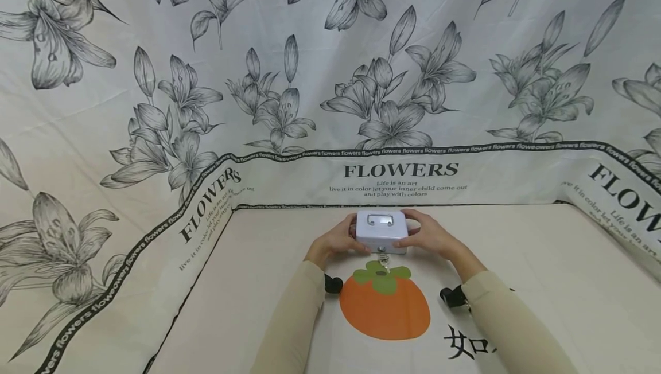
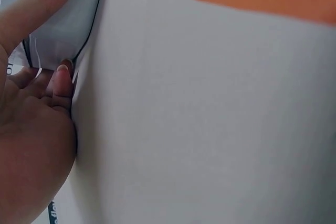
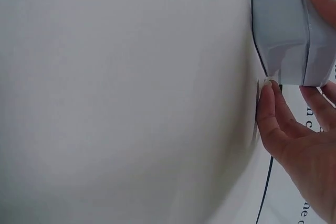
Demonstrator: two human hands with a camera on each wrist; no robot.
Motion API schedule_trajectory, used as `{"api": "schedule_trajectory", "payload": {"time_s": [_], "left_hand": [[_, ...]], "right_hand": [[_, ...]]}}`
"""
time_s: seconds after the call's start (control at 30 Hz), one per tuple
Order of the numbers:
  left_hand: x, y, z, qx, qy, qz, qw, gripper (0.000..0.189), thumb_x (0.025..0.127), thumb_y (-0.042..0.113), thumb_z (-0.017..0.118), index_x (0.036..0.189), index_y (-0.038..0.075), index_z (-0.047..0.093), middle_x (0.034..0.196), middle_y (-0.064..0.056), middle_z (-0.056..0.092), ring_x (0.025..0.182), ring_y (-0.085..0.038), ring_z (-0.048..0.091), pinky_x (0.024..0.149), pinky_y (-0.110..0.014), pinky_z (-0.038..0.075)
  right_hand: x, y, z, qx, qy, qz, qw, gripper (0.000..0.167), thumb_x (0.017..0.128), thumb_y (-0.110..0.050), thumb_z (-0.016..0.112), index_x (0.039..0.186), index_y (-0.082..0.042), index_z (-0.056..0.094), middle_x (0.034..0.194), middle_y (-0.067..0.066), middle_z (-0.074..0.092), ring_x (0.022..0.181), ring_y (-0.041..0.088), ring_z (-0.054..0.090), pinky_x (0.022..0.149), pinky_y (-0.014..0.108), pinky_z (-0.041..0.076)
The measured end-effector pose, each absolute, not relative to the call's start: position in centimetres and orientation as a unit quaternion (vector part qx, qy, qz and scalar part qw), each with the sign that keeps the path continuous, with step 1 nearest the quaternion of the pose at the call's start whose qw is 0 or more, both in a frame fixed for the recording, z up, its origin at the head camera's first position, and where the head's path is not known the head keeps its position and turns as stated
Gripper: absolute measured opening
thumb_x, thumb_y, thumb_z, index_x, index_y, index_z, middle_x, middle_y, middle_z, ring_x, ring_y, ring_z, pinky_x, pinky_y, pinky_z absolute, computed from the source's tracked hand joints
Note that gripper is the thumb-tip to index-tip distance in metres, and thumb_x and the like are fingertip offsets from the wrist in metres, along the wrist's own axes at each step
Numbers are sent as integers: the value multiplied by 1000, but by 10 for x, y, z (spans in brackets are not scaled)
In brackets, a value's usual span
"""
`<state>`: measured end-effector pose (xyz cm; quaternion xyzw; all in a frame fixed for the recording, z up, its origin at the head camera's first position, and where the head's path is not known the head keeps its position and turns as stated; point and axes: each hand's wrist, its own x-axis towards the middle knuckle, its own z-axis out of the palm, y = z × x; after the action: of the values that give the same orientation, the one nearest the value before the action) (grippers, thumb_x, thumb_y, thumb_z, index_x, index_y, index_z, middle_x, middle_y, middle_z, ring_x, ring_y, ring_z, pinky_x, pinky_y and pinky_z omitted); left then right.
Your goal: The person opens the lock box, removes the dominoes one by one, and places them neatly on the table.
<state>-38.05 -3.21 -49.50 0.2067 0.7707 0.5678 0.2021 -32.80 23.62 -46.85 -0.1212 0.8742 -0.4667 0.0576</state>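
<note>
One floral backdrop point(image 1: 310, 76) beyond the hands, FLOWERS on it three times (the right one's cut off), plus "Life is an art". One pale tabletop point(image 1: 248, 282) below them, one orange fruit print point(image 1: 384, 311) on the near side. Two hands, left hand point(image 1: 339, 237) and right hand point(image 1: 428, 235), both gripping one white box point(image 1: 379, 239) between them. Black 如 lettering point(image 1: 457, 342) by the right forearm. One metal handle point(image 1: 381, 215) on the lid, some blurry keys point(image 1: 384, 259) out front.

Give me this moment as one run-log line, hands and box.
white box: lid closed; left hand: grips left side; right hand: grips right side; key ring: at front
</note>
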Motion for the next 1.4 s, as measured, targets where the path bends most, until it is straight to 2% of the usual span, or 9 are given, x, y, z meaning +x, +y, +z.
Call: {"api": "schedule_trajectory", "payload": {"time_s": [0.1, 0.23, 0.33, 0.6, 0.8, 1.0, 1.2, 1.4], "left_hand": [[-380, -33, -496, 201, 766, 576, 205, 102, 71, -13, 85, 155, 6, 30, 138, -13, 58, 116, -22, 61, 108, -39, 43], [-380, -33, -497, 197, 760, 584, 206, 101, 71, -15, 84, 154, 6, 31, 135, -13, 61, 115, -21, 63, 106, -36, 45], [-380, -32, -497, 200, 756, 588, 205, 101, 70, -17, 84, 153, 6, 31, 132, -14, 64, 114, -21, 64, 104, -35, 47], [-381, -32, -497, 205, 751, 593, 207, 99, 71, -20, 82, 152, 5, 31, 133, -15, 64, 114, -20, 64, 103, -35, 47], [-379, -32, -494, 203, 755, 589, 207, 98, 71, -18, 82, 152, 5, 32, 134, -16, 63, 115, -22, 63, 104, -35, 47], [-377, -33, -493, 200, 744, 599, 217, 94, 72, -19, 81, 150, 4, 34, 131, -17, 65, 111, -23, 64, 99, -35, 49], [-376, -33, -493, 189, 745, 601, 221, 94, 72, -17, 82, 150, 7, 35, 137, -17, 61, 116, -24, 62, 102, -37, 48], [-377, -32, -492, 188, 752, 594, 216, 97, 72, -14, 84, 152, 10, 35, 145, -16, 54, 124, -26, 58, 108, -40, 44]], "right_hand": [[-329, 236, -468, -125, 870, -473, 60, 99, 78, -30, 90, 157, -4, 34, 159, 24, 36, 133, 55, 48, 106, 62, 41], [-330, 237, -465, -126, 858, -492, 72, 96, 80, -29, 89, 156, -4, 37, 158, 25, 36, 134, 47, 47, 98, 55, 50], [-332, 239, -462, -116, 846, -512, 90, 91, 81, -28, 88, 155, -7, 39, 158, 24, 37, 127, 40, 52, 90, 48, 55], [-337, 243, -460, -92, 824, -544, 125, 86, 86, -29, 84, 156, -9, 40, 160, 22, 34, 113, 30, 62, 91, 48, 55], [-341, 243, -461, -79, 811, -564, 135, 84, 87, -31, 82, 156, -9, 40, 161, 22, 33, 115, 32, 63, 93, 49, 55], [-341, 243, -461, -76, 806, -571, 136, 83, 91, -36, 77, 157, -6, 38, 161, 25, 31, 121, 39, 60, 93, 50, 54], [-343, 242, -462, -48, 807, -575, 127, 86, 93, -48, 72, 158, -5, 35, 153, 25, 44, 127, 42, 55, 91, 46, 56], [-347, 240, -464, -33, 814, -568, 117, 92, 94, -58, 66, 159, -3, 31, 147, 26, 51, 124, 39, 60, 89, 44, 57]]}}
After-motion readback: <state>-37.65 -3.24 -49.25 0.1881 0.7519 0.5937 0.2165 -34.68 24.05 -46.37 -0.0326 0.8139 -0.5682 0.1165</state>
